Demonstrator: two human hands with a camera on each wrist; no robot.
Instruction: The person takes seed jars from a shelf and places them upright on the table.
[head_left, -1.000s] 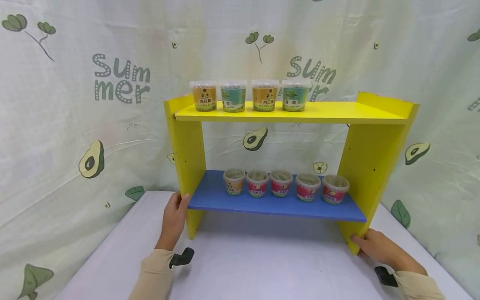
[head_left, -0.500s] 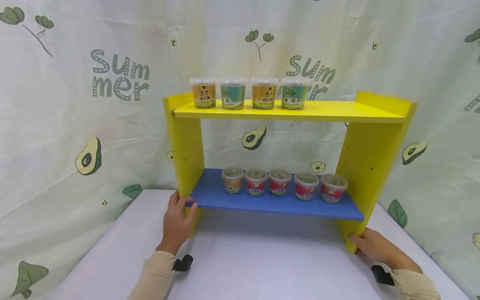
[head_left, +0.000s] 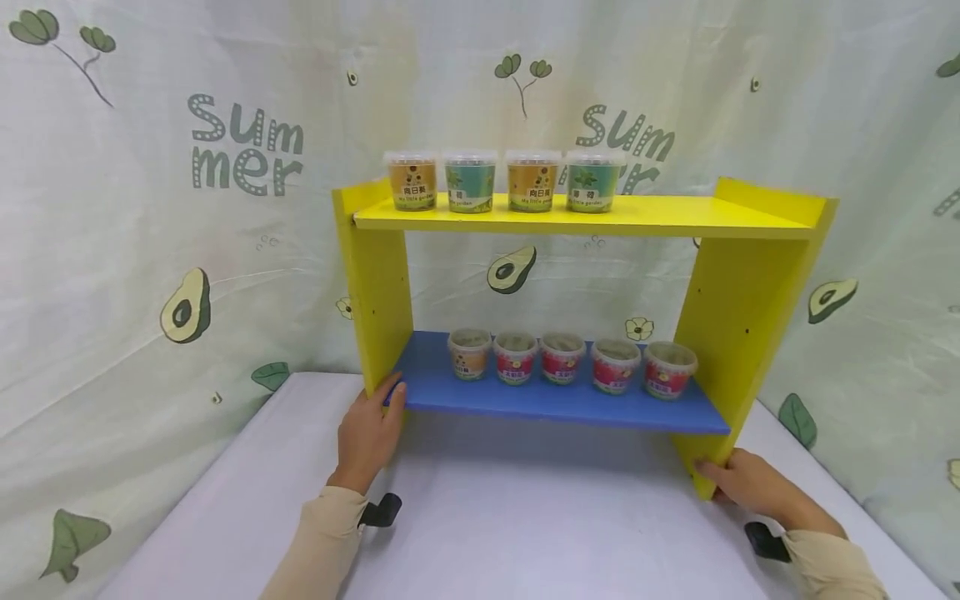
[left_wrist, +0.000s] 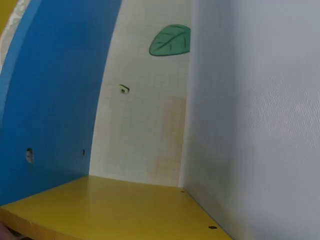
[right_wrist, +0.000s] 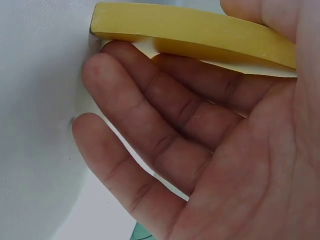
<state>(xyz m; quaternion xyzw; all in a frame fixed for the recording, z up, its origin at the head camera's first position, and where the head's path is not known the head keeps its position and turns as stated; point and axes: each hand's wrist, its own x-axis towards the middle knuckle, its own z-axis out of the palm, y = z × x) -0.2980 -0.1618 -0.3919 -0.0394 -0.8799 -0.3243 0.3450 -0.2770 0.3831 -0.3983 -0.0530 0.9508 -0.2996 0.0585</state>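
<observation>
The shelf [head_left: 555, 405] on the table [head_left: 540, 517] is pinched at its 2 side panels [head_left: 738, 333] by fingers [right_wrist: 135, 112] of the left hand [head_left: 369, 435] and right hand [head_left: 752, 482]; it is judged stiff, bulky, best held low, as 9 cups [head_left: 560, 367] may slide.

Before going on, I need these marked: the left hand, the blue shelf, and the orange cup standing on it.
Left hand [head_left: 367, 437]: head view, back of the hand.
Blue shelf [head_left: 555, 399]: head view, bare top toward the front edge.
Orange cup [head_left: 469, 363]: head view, label.
</observation>
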